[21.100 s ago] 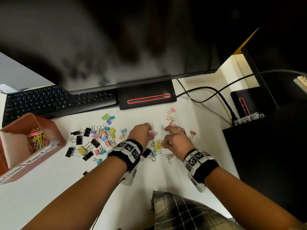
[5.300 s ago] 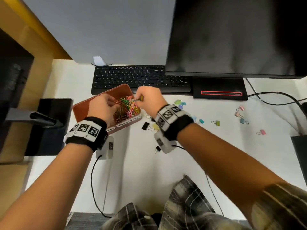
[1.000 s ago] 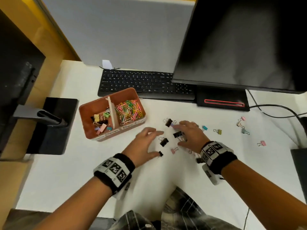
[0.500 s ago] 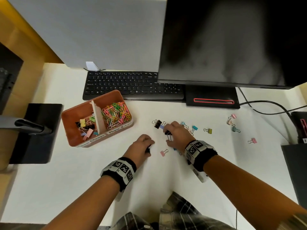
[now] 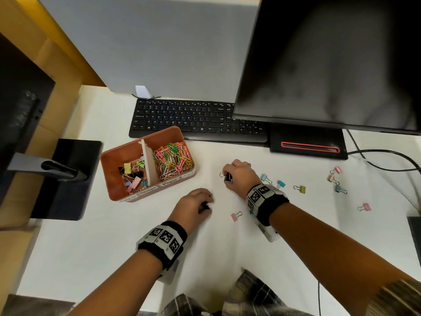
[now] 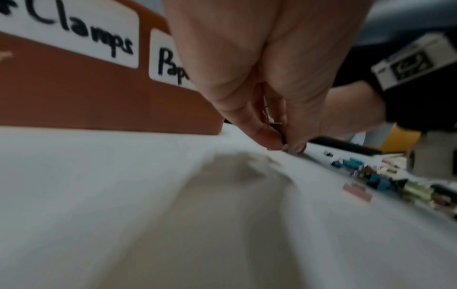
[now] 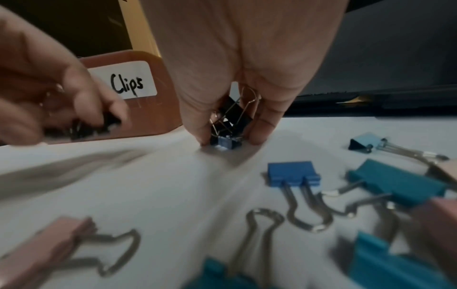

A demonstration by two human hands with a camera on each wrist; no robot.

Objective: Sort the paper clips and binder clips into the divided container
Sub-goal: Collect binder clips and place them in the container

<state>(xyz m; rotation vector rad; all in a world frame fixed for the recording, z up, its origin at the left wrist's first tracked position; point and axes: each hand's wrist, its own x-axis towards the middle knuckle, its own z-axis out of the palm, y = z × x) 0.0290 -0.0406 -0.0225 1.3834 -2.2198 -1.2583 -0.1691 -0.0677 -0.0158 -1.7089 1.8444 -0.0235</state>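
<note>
The brown divided container (image 5: 114, 190) stands left of my hands, with binder clips (image 5: 133, 176) in its left compartment and coloured paper clips (image 5: 173, 159) in its right. My left hand (image 5: 196, 207) pinches a small black binder clip (image 6: 278, 129) against the white desk. My right hand (image 5: 237, 175) grips black binder clips (image 7: 232, 115) and a small blue one (image 7: 226, 143) between thumb and fingers. Loose binder clips lie around: a pink one (image 5: 235, 216), blue ones (image 5: 281, 184), a yellow one (image 5: 301, 189) and several more at the right (image 5: 337, 179).
A black keyboard (image 5: 196, 120) and a monitor with its base (image 5: 307, 144) stand behind the container. A second monitor stand (image 5: 66, 176) is at the left. Cables (image 5: 387, 156) run at the right. My plaid clothing (image 5: 250, 297) is at the desk's front edge.
Both hands have closed on black binder clips from the desk. My right hand has moved to the clip further back.
</note>
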